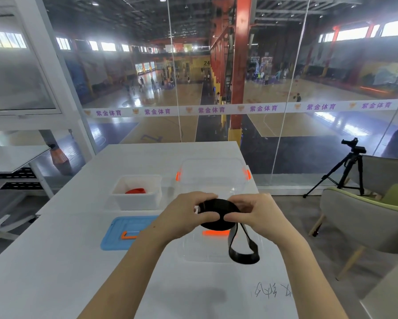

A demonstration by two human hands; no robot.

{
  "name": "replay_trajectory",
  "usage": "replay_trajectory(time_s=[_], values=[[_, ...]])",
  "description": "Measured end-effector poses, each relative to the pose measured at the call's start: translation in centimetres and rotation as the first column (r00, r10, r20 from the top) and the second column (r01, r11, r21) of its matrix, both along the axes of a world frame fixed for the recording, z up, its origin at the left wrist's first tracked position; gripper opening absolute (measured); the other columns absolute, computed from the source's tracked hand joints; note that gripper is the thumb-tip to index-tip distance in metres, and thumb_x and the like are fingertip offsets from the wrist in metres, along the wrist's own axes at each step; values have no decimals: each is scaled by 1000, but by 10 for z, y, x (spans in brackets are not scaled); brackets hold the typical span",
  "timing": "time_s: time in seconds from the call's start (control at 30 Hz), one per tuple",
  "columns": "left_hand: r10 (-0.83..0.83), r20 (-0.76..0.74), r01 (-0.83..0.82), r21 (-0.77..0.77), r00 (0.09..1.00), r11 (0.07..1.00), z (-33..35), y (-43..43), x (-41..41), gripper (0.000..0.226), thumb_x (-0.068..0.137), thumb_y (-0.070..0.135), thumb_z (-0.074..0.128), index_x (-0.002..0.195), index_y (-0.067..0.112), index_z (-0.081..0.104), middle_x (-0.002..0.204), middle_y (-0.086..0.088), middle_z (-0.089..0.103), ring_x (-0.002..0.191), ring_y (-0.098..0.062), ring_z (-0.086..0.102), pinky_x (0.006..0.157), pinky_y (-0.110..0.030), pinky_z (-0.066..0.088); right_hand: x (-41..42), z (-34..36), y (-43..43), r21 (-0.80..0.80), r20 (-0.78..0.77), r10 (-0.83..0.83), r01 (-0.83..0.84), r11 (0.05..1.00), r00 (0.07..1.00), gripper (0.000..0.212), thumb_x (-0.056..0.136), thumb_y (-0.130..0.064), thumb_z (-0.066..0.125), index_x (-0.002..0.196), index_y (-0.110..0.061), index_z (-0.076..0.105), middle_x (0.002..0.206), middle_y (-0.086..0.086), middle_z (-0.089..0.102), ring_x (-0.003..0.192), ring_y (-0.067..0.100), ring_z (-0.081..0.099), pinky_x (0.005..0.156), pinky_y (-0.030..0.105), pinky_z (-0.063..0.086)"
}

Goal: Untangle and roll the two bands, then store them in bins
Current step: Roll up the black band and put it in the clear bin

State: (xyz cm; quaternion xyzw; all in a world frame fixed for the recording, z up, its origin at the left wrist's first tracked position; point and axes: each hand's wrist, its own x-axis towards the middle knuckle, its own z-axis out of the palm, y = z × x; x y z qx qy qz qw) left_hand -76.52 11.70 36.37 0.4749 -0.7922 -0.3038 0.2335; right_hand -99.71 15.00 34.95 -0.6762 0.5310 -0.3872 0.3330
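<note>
A flat black band (218, 214), wound into a thick coil, is gripped from both sides by the left hand (186, 215) and the right hand (255, 215), just above the clear plastic bin with orange latches (213, 162). Its loose loop (244, 252) is left hanging over that bin. Left of the bin a blue lid (122, 229) is laid on the white counter (66, 261). Behind the lid, a rolled red band (135, 191) is held in a white bin (133, 201). Beyond, the counter is ended at a glass wall (262, 134). A padded chair (366, 224) and a tripod (347, 171) are seen to the right.
</note>
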Motion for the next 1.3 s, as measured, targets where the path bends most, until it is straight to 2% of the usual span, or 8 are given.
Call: replay_trajectory(time_s=[0.2, 0.4, 0.5, 0.67, 0.77, 0.9, 1.1, 1.3], values=[[5, -151, -9, -29, 988, 1000, -3, 2, -5, 12, 95, 21, 67, 100, 31, 73, 92, 7, 73, 97, -13, 69, 92, -41, 57, -1, -1, -4, 5, 38, 23, -23, 1000, 999, 27, 84, -15, 86, 109, -28, 82, 95, -7, 83, 94, 10, 79, 95, 38, 63], [106, -539, 34, 242, 836, 970, -13, 6, -2, 21, 101, 10, 63, 108, 24, 78, 106, -24, 74, 94, -21, 71, 96, -44, 59, -10, -7, -7, 53, 176, -22, 13, 999, 984, 31, 84, -6, 85, 110, -22, 82, 101, -5, 84, 99, 12, 79, 91, 31, 57], [71, -492, 80, 278, 868, 957, -12, 5, 2, 19, 101, 13, 64, 114, 22, 76, 108, -15, 77, 102, -19, 74, 91, -32, 57, -10, -5, -6, 50, 160, -31, 24, 998, 987, 29, 84, -7, 86, 109, -21, 82, 98, -6, 84, 96, 11, 80, 92, 31, 61], [48, -122, -34, 113, 991, 993, -6, -5, 2, 46, 88, 31, 79, 132, 38, 68, 130, 19, 69, 125, 1, 60, 111, -33, 47, -6, -4, -4, 37, 37, -15, 13, 999, 999, 24, 83, -14, 88, 104, -25, 83, 92, -7, 84, 93, 10, 80, 95, 39, 62], [21, 24, -20, -39, 999, 999, -2, -2, -10, 23, 91, 31, 72, 113, 35, 73, 108, 15, 74, 109, -6, 66, 99, -38, 53, -2, -4, -5, 27, 13, 15, -15, 1000, 1000, 22, 83, -14, 87, 101, -26, 83, 90, -7, 83, 91, 10, 80, 95, 40, 62], [17, -160, -12, 33, 987, 999, -4, -1, -10, 11, 95, 19, 65, 99, 25, 73, 90, 2, 74, 96, -16, 71, 91, -45, 60, -7, -4, -8, 16, 100, 16, -17, 1000, 995, 27, 85, -12, 86, 109, -24, 82, 98, -6, 84, 97, 12, 79, 96, 35, 61], [163, -534, -23, 259, 830, 966, -13, 3, -12, 24, 102, 12, 61, 113, 27, 77, 106, -1, 79, 103, -18, 75, 84, -34, 64, -14, -8, -9, 43, 260, -28, 17, 999, 965, 36, 86, -1, 82, 110, -28, 80, 103, -7, 84, 102, 9, 79, 88, 19, 58], [100, -364, -13, 233, 926, 972, -17, -6, -5, 30, 99, 15, 64, 121, 32, 74, 117, 11, 77, 114, -8, 71, 102, -37, 57, -16, -6, -9, 34, 160, -51, 46, 998, 986, 27, 83, -6, 87, 99, -28, 83, 92, -7, 84, 86, 7, 79, 76, 14, 57]])
